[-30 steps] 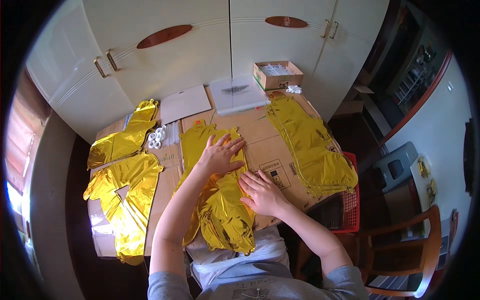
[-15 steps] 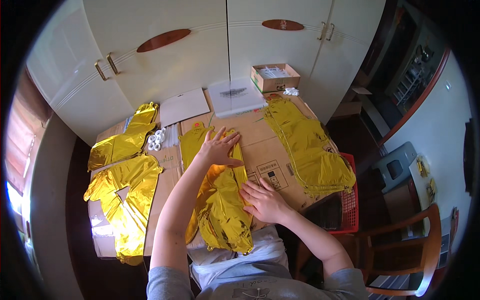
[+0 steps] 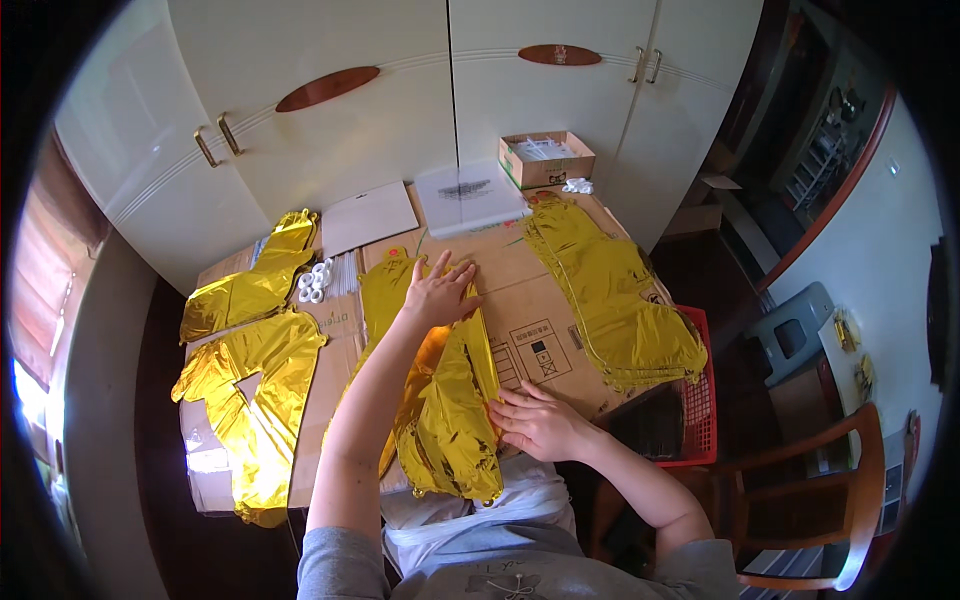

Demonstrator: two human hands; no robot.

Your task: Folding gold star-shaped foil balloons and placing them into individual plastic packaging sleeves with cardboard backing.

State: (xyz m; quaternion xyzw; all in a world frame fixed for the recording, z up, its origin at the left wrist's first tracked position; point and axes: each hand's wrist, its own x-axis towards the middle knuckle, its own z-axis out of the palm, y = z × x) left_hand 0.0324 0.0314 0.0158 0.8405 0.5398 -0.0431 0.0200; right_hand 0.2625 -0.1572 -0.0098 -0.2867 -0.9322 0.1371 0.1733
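A flat gold foil balloon point(image 3: 445, 420) lies in front of me on the cardboard-covered table, its near end hanging over the edge toward my lap. Across its far part rests my left hand point(image 3: 440, 292), palm down with the fingers spread. My right hand point(image 3: 540, 420) lies at the balloon's right edge, fingers stretched out and touching foil and cardboard. Other gold foil balloons point(image 3: 250, 390) are laid out on the left. A stack of gold foil balloons point(image 3: 620, 300) sits on the right. Neither hand grips anything.
White tape rolls point(image 3: 313, 281) lie left of centre. At the back are a beige board point(image 3: 370, 217), a clear plastic bag point(image 3: 465, 195) and a carton point(image 3: 546, 160) of white sticks. A red basket point(image 3: 705, 390) stands at the right edge, near a wooden chair point(image 3: 860, 490).
My right hand has slid slightly nearer to me and to the right along the foil's edge. The left hand stays on the balloon, its fingers shifted a little. The balloon's near part has flattened.
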